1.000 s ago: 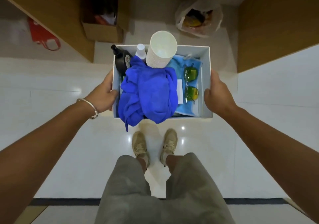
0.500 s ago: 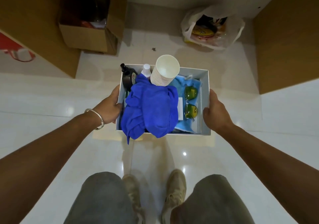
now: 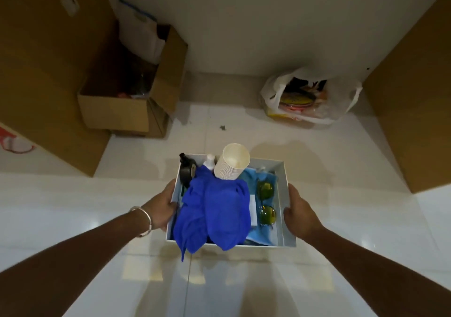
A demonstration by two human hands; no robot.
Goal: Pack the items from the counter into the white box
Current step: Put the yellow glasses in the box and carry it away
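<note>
Two hands carry the one white box (image 3: 285,185) above the tiled floor (image 3: 341,219): the left hand (image 3: 163,208) has its grip round the left wall, the right hand (image 3: 300,213) round the right wall. Inside lie one blue cloth (image 3: 214,209) drooping over the near edge, one stack of paper cups (image 3: 231,164), one black bottle (image 3: 186,170), one white bottle (image 3: 209,161) and one pair of yellow-lensed glasses (image 3: 266,203). Beyond it on the floor sit one cardboard box (image 3: 117,111) and one plastic bag (image 3: 310,99).

Your blue cloth (image 3: 214,209) hides most of what lies under it in the white box (image 3: 285,182); your fingers are tucked beneath the box, unseen.
</note>
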